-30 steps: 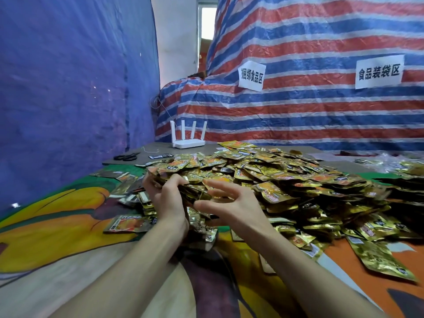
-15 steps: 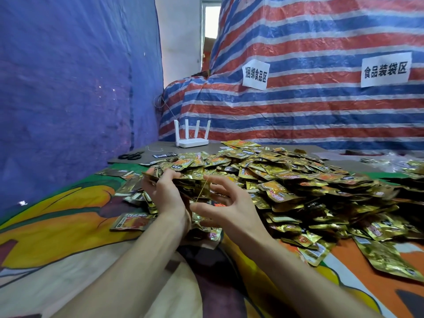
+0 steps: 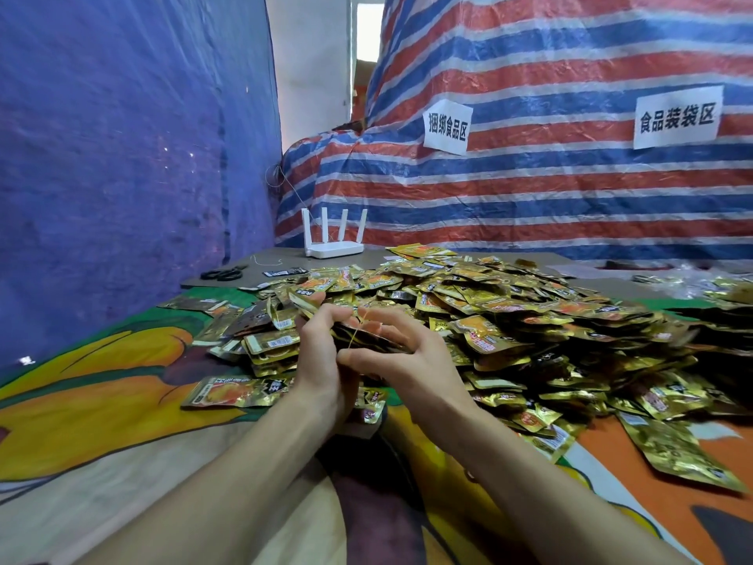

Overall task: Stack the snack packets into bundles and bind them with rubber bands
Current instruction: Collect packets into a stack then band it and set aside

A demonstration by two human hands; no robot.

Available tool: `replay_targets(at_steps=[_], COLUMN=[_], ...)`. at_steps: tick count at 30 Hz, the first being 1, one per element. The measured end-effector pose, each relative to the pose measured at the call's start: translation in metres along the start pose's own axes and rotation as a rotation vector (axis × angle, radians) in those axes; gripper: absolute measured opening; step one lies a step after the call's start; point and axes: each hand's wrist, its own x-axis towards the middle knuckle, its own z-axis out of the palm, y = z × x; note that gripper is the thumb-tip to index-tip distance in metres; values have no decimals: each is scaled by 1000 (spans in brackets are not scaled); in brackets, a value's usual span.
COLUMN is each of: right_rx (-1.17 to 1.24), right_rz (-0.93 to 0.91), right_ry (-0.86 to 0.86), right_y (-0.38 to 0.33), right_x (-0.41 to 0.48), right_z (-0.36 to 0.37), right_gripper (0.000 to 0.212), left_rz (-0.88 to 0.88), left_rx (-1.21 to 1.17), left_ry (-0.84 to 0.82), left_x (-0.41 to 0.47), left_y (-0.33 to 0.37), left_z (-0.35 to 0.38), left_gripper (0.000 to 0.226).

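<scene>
Banding in progress: your left hand [image 3: 322, 360] grips the bundle [image 3: 368, 340] of snack packets, held up just in front of the big loose heap [image 3: 509, 316], with its fingers [image 3: 324, 320] curled tight round the bundle's left end. Your right hand [image 3: 407, 360] wraps the right end, fingers [image 3: 391, 322] bent over the top and the thumb tucked under, touching the left hand. The change: a second ago that right hand was spread wide beside the stack. Half a second ago the yellow rubber band [image 3: 357, 330] was strung taut in the gap between your hands. Now both hands have closed in and the band lies as a thin line across the bundle's face. Which finger hooks it, I cannot tell. My read is that one loop is on or going on, so this bundle is near bound, though a second wrap may be needed if it sits slack. The heap says most of the task is left. One loose packet [image 3: 240, 391] lies flat on the counter [image 3: 102, 401] to your left. The scissors [image 3: 222, 274] and white router [image 3: 332, 246] sit at the far edge, well apart from the work.
</scene>
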Motion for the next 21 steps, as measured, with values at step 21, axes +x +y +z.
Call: replay_targets(at_steps=[21], right_rx=[-249], right_rz=[113], right_ry=[-162], right_y=[-11], right_x=[8], right_z=[-25], right_gripper=[45], left_rz=[59], left_rx=[336], left_ry=[-52], left_x=[0], left_y=[-2], left_z=[0], left_gripper=[53])
